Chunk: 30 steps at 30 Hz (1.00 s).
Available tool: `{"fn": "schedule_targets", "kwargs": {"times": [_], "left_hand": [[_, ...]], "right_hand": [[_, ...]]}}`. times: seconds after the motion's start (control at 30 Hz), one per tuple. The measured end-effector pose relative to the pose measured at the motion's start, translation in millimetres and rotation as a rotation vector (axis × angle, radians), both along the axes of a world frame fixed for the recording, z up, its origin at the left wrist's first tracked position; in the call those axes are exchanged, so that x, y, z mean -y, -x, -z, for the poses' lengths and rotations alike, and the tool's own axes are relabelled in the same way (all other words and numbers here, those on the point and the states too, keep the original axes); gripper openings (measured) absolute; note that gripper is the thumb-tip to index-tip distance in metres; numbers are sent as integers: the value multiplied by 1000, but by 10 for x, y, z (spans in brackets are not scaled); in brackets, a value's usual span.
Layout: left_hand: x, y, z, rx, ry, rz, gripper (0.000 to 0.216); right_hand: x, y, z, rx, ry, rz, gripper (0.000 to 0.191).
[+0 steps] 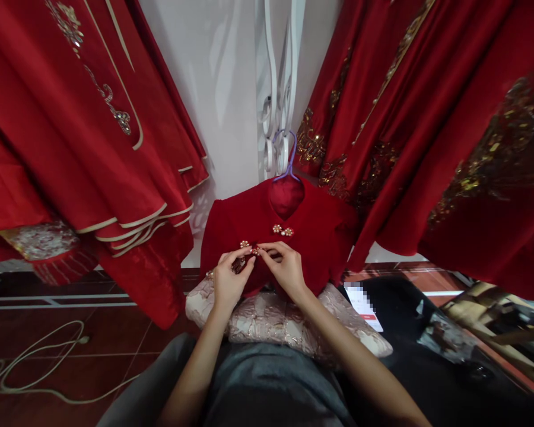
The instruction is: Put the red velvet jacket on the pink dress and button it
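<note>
A small red velvet jacket (320,231) hangs in front of me on a purple hanger (288,155), with a pale lace skirt (276,320) below it. One pearl clasp (282,230) near the collar is joined. My left hand (229,280) pinches a second pearl clasp (245,244) at the jacket's front opening. Opposite it, my right hand (285,265) pinches the other side of that clasp, fingertips almost touching the left hand's.
Long red embroidered gowns hang at the left (71,130) and right (449,136). A white wall (222,89) with a scrolled white rack (278,101) stands behind. A white cable (40,356) lies on the dark red tiled floor. A phone (362,305) rests on black cloth at right.
</note>
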<state>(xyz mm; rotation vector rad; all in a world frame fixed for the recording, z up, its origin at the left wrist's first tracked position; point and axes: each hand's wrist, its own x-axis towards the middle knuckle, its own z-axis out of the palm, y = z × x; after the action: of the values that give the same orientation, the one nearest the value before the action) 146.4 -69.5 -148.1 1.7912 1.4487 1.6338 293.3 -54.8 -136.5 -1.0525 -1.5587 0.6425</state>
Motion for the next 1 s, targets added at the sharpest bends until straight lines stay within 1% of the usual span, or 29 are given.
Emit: {"fn": "schedule_targets", "kwargs": {"times": [0.17, 0.23, 0.33, 0.43, 0.53, 0.6, 0.67, 0.73, 0.8, 0.87, 0.93, 1.0], "left_hand": [[-4, -14, 2, 28, -15, -36, 24], [-32, -1, -41, 6, -28, -48, 22], [-120, 57, -159, -106, -41, -36, 16], [-235, 146, -274, -198, 1, 37, 12], [-317, 232, -305, -202, 57, 127, 12], [-324, 273, -279, -191, 65, 149, 13], [-280, 305, -233, -160, 59, 168, 19], [-193, 345, -181, -115, 48, 176, 24], [-85, 406, -123, -72, 72, 153, 23], [15, 484, -57, -50, 144, 158, 21], [88, 554, 11, -74, 232, 210, 21], [136, 590, 70, -111, 278, 225, 21]], "right_hand": [[-47, 43, -10, -7, -15, -86, 21], [-59, 54, -23, -8, -27, -94, 21], [-101, 64, -47, 8, -44, -73, 21], [-162, 80, -65, 34, -62, -61, 19], [-199, 90, -57, 15, -47, -76, 18], [-191, 62, -40, -56, 14, -126, 19], [-148, -18, -32, -149, 109, -230, 22], [-73, -151, -58, -196, 201, -325, 25], [24, -315, -135, -168, 284, -372, 26], [121, -477, -243, -96, 355, -419, 24], [195, -612, -329, -29, 383, -465, 23], [235, -714, -340, 21, 390, -451, 23]]}}
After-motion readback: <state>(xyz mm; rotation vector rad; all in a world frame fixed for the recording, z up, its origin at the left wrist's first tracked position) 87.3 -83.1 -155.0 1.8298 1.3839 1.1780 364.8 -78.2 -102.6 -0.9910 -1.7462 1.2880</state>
